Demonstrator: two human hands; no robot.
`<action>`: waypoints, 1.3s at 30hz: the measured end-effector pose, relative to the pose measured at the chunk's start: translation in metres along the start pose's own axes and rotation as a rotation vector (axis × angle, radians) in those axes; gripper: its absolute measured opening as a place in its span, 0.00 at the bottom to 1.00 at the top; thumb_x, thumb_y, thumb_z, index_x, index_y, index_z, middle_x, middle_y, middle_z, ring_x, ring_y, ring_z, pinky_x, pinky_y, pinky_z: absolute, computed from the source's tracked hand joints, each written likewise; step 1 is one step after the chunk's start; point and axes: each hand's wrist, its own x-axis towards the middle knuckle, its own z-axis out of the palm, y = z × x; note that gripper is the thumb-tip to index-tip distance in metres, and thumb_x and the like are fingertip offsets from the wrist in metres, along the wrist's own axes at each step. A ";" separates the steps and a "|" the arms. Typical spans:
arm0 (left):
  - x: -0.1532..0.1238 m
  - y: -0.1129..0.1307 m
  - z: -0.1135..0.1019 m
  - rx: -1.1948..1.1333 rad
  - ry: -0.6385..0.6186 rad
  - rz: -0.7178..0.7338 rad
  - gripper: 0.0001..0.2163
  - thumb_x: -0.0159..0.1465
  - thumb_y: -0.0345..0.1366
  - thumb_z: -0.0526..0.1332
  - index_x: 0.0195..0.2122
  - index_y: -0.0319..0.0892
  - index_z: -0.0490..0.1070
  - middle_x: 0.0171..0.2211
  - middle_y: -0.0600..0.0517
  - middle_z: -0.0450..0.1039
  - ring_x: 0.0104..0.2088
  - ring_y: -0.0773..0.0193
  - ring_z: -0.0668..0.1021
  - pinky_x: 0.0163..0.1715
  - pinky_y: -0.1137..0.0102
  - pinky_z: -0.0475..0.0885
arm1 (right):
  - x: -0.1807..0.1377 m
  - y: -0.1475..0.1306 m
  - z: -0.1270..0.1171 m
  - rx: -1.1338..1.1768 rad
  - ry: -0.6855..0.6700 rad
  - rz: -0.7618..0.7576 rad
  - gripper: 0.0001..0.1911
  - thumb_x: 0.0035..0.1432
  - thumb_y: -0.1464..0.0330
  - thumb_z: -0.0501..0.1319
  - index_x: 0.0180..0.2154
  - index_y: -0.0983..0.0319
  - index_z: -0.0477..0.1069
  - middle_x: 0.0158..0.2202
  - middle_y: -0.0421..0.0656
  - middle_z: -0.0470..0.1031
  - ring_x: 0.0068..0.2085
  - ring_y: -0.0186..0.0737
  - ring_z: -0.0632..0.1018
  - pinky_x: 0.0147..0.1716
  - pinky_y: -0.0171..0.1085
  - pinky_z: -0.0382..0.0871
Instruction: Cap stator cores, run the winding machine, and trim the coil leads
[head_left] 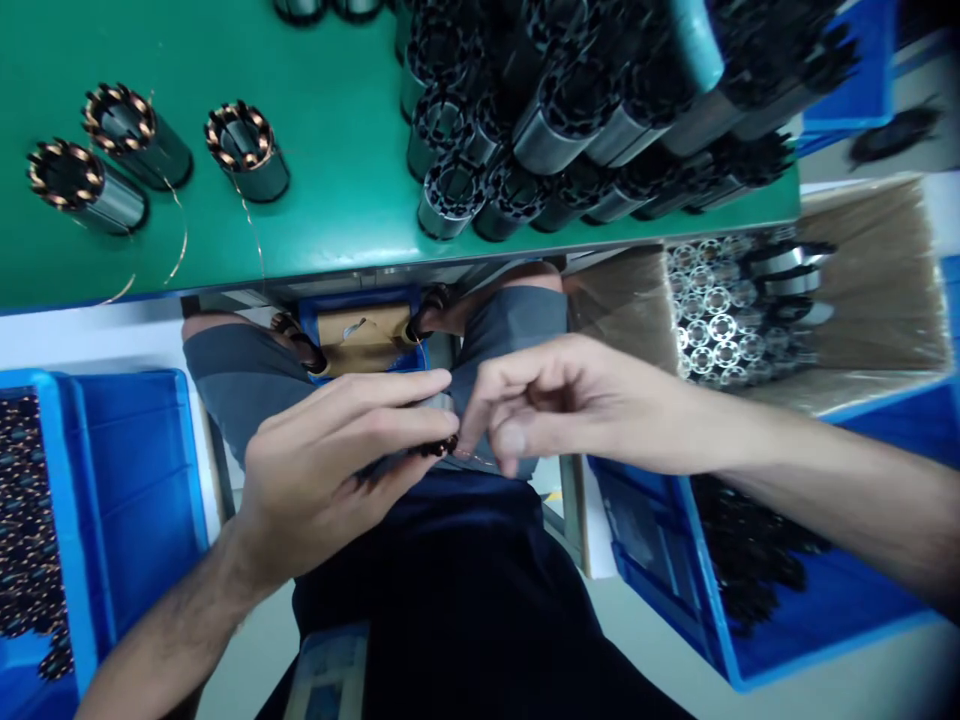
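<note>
Over my lap, my left hand (337, 460) is closed around a motor stator (441, 446), whose copper-wound end shows past the fingertips. Most of its body is hidden by the fingers. Close beside that end is my right hand (577, 405), with the fingers curled and slightly blurred. A thin copper wire (480, 460) trails from the stator to the right fingertips, which appear pinched on it. Three wound stators, among them a near one (247, 150), stand on the green table (322, 120) with loose wire ends hanging from them.
Black-and-metal stator cores (450, 195) are stacked at the table's right. Beyond my right arm stand a lined carton (877, 290) of metal cores and a blue bin (720, 620) with black parts. Another blue bin (142, 480) at left adjoins many wound parts.
</note>
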 end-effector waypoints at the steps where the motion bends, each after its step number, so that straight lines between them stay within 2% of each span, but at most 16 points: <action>1: 0.001 0.001 0.001 0.043 0.028 0.030 0.12 0.74 0.25 0.78 0.53 0.47 0.87 0.60 0.52 0.92 0.57 0.62 0.94 0.63 0.71 0.89 | 0.003 -0.001 0.002 0.117 -0.044 0.104 0.18 0.71 0.54 0.82 0.42 0.63 0.87 0.39 0.44 0.92 0.30 0.32 0.85 0.28 0.29 0.76; 3: 0.002 0.004 0.003 0.115 0.075 0.043 0.07 0.76 0.27 0.77 0.49 0.48 0.87 0.60 0.55 0.92 0.56 0.64 0.94 0.62 0.73 0.89 | 0.007 -0.001 0.006 0.292 -0.078 0.244 0.19 0.63 0.57 0.87 0.39 0.64 0.86 0.31 0.40 0.88 0.19 0.25 0.73 0.18 0.26 0.63; 5: 0.003 0.009 0.003 0.157 0.092 0.023 0.04 0.79 0.30 0.74 0.49 0.47 0.86 0.60 0.57 0.92 0.55 0.65 0.94 0.61 0.73 0.90 | 0.010 0.000 0.010 0.389 -0.089 0.305 0.19 0.59 0.60 0.89 0.37 0.64 0.85 0.27 0.37 0.85 0.16 0.22 0.66 0.14 0.25 0.56; 10: -0.001 0.012 -0.002 0.202 0.081 0.062 0.05 0.78 0.30 0.75 0.51 0.47 0.85 0.57 0.52 0.93 0.53 0.62 0.95 0.58 0.70 0.92 | 0.016 -0.001 0.015 0.397 -0.164 0.366 0.21 0.59 0.57 0.88 0.36 0.63 0.82 0.25 0.35 0.81 0.15 0.22 0.65 0.12 0.26 0.54; 12: -0.003 0.009 -0.003 0.263 0.065 0.121 0.10 0.76 0.30 0.76 0.56 0.47 0.85 0.58 0.51 0.93 0.54 0.59 0.95 0.58 0.68 0.92 | 0.014 -0.003 0.019 0.218 -0.144 0.262 0.23 0.66 0.53 0.83 0.34 0.61 0.79 0.24 0.33 0.78 0.16 0.24 0.65 0.14 0.28 0.57; 14: -0.004 0.006 -0.004 0.296 0.007 0.127 0.14 0.73 0.31 0.77 0.58 0.47 0.85 0.56 0.51 0.93 0.51 0.56 0.95 0.56 0.66 0.92 | 0.008 -0.007 0.021 -0.132 -0.033 0.036 0.23 0.72 0.52 0.77 0.32 0.58 0.76 0.23 0.33 0.74 0.19 0.28 0.68 0.18 0.32 0.61; 18: 0.000 0.000 -0.008 0.037 -0.150 -0.238 0.11 0.70 0.34 0.75 0.53 0.44 0.86 0.45 0.54 0.93 0.38 0.62 0.94 0.42 0.73 0.89 | -0.013 -0.025 0.015 -0.662 0.158 -0.306 0.18 0.75 0.65 0.73 0.29 0.54 0.76 0.24 0.36 0.71 0.26 0.35 0.68 0.25 0.41 0.57; 21: -0.001 -0.004 -0.010 -0.027 -0.084 -0.262 0.15 0.70 0.33 0.80 0.57 0.46 0.87 0.50 0.53 0.93 0.46 0.62 0.94 0.52 0.72 0.89 | -0.019 -0.038 0.002 -0.738 0.343 -0.404 0.20 0.72 0.65 0.81 0.28 0.54 0.77 0.23 0.34 0.71 0.24 0.32 0.66 0.24 0.41 0.57; 23: -0.004 -0.006 -0.009 -0.011 0.004 -0.121 0.16 0.70 0.33 0.82 0.57 0.47 0.86 0.55 0.51 0.93 0.53 0.61 0.93 0.60 0.70 0.88 | -0.015 -0.037 -0.004 -0.449 0.348 -0.289 0.24 0.67 0.52 0.85 0.29 0.56 0.80 0.27 0.36 0.77 0.26 0.31 0.73 0.24 0.35 0.67; 26: -0.006 -0.004 -0.003 0.074 0.083 0.068 0.10 0.74 0.29 0.79 0.52 0.48 0.86 0.56 0.52 0.91 0.55 0.64 0.92 0.64 0.71 0.87 | -0.001 -0.022 -0.006 0.027 0.070 0.079 0.28 0.67 0.42 0.82 0.37 0.61 0.85 0.36 0.43 0.86 0.32 0.35 0.83 0.28 0.32 0.81; 29: -0.007 0.000 0.000 0.215 0.097 0.213 0.09 0.74 0.24 0.76 0.49 0.47 0.86 0.55 0.53 0.90 0.54 0.64 0.92 0.72 0.64 0.86 | 0.009 -0.003 0.002 0.254 -0.154 0.357 0.26 0.61 0.48 0.86 0.40 0.63 0.84 0.31 0.40 0.86 0.22 0.31 0.79 0.18 0.29 0.73; 31: -0.007 0.000 -0.002 0.285 0.048 0.328 0.12 0.73 0.24 0.76 0.53 0.46 0.87 0.55 0.51 0.91 0.55 0.60 0.93 0.73 0.62 0.86 | 0.010 0.001 0.010 0.256 -0.183 0.377 0.22 0.61 0.54 0.85 0.37 0.62 0.81 0.26 0.36 0.82 0.17 0.28 0.72 0.14 0.28 0.64; 33: -0.008 0.000 -0.004 0.328 0.006 0.332 0.14 0.73 0.27 0.76 0.58 0.44 0.87 0.54 0.50 0.92 0.54 0.58 0.94 0.69 0.64 0.88 | 0.006 -0.003 0.017 0.063 -0.114 0.239 0.17 0.64 0.61 0.81 0.32 0.59 0.76 0.24 0.34 0.78 0.18 0.27 0.70 0.16 0.29 0.61; 36: -0.010 0.000 -0.005 0.289 -0.008 0.065 0.15 0.73 0.35 0.77 0.59 0.43 0.86 0.49 0.51 0.93 0.46 0.59 0.95 0.56 0.71 0.90 | -0.004 -0.017 0.018 -0.449 0.070 -0.168 0.19 0.68 0.72 0.72 0.26 0.57 0.69 0.23 0.34 0.70 0.22 0.28 0.66 0.21 0.34 0.56; 38: -0.012 0.000 -0.005 0.222 -0.010 -0.092 0.15 0.73 0.36 0.78 0.59 0.46 0.86 0.50 0.52 0.94 0.46 0.60 0.95 0.53 0.72 0.90 | -0.010 -0.027 0.012 -0.635 0.197 -0.362 0.23 0.72 0.70 0.74 0.25 0.56 0.70 0.21 0.34 0.66 0.22 0.30 0.62 0.23 0.38 0.54; 39: -0.012 0.000 -0.005 0.195 -0.002 -0.100 0.15 0.73 0.35 0.78 0.59 0.48 0.86 0.52 0.52 0.93 0.48 0.60 0.95 0.54 0.71 0.90 | -0.011 -0.031 0.008 -0.601 0.247 -0.382 0.24 0.73 0.65 0.77 0.26 0.56 0.72 0.20 0.34 0.65 0.22 0.30 0.61 0.23 0.39 0.55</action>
